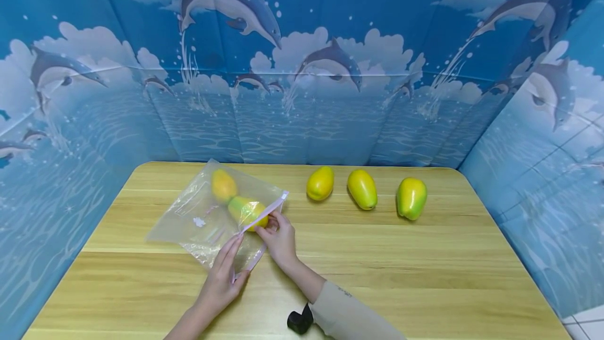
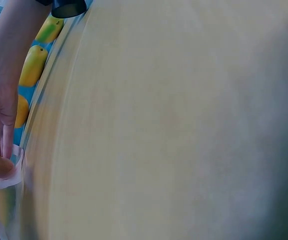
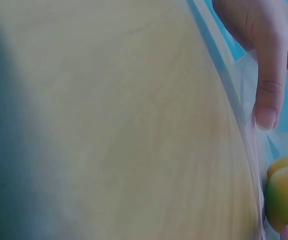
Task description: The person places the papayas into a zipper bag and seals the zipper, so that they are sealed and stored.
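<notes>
A clear zip bag (image 1: 189, 224) lies on the table with two yellow-green mangoes inside. One mango (image 1: 224, 187) sits deep in the bag; the other mango (image 1: 245, 211) lies closer to the bag's mouth, touching the first. My left hand (image 1: 222, 274) holds the bag's mouth, fingers on the upper edge and thumb lower down. At the opening, my right hand (image 1: 281, 240) grips the near end of the second mango. One right fingertip (image 3: 287, 233) shows against that mango in the right wrist view. The bag's edge partly covers the right fingers.
Toward the back right of the wooden table (image 1: 377, 277) stand three more mangoes in a row: the left one (image 1: 320, 183), the middle one (image 1: 362, 189) and the right one (image 1: 412, 198). A dolphin-print curtain (image 1: 302, 119) encloses the back and sides.
</notes>
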Motion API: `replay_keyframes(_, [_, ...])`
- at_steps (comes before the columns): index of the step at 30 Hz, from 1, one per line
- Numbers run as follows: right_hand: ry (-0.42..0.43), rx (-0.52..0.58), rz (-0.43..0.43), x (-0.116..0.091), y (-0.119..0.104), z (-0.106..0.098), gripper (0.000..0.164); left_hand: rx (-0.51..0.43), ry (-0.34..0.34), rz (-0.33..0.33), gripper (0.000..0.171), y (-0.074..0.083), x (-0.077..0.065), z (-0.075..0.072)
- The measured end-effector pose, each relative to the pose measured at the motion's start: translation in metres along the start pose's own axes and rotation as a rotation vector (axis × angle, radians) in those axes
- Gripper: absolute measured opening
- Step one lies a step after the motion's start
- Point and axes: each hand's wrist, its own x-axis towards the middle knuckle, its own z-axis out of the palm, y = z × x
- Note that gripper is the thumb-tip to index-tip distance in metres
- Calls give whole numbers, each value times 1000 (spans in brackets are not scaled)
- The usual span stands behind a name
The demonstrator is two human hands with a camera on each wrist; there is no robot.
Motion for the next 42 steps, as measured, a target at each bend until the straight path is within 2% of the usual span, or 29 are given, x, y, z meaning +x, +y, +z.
replay_keyframes(4, [6, -7, 9, 6, 20, 3, 37, 1, 2, 1, 82, 1, 1, 0])
replay_keyframes(10, [-1, -21, 43, 6, 26, 1, 42, 3, -3, -18, 83, 2, 1, 0])
replay_keyframes(16, [-8, 14, 99, 5, 23, -6, 46, 3, 1, -21, 83, 1, 1, 1])
replay_keyframes(19, [-16, 41, 101, 5, 19, -13, 45, 8, 9, -17, 83, 1, 1, 1])
replay_keyframes(23, [-7, 76, 96, 5, -1, -29, 42, 11, 12, -24, 83, 1, 1, 0])
replay_keyframes(27, [50, 64, 74, 9, -22, -51, 38, 10, 10, -39, 84, 2, 2, -1])
replay_keyframes(32, [181, 53, 37, 22, -24, -79, 39, 14, 30, -24, 86, 3, 4, -2])
replay_keyframes(37, [334, 22, 6, 38, 1, -112, 42, 22, 54, -5, 86, 3, 5, -1])
replay_keyframes(40, [419, -30, -30, 45, 17, -132, 43, 15, 43, -21, 84, 3, 4, -1])
replay_keyframes(42, [470, -54, -42, 48, 19, -146, 43, 13, 41, -28, 84, 3, 4, -1])
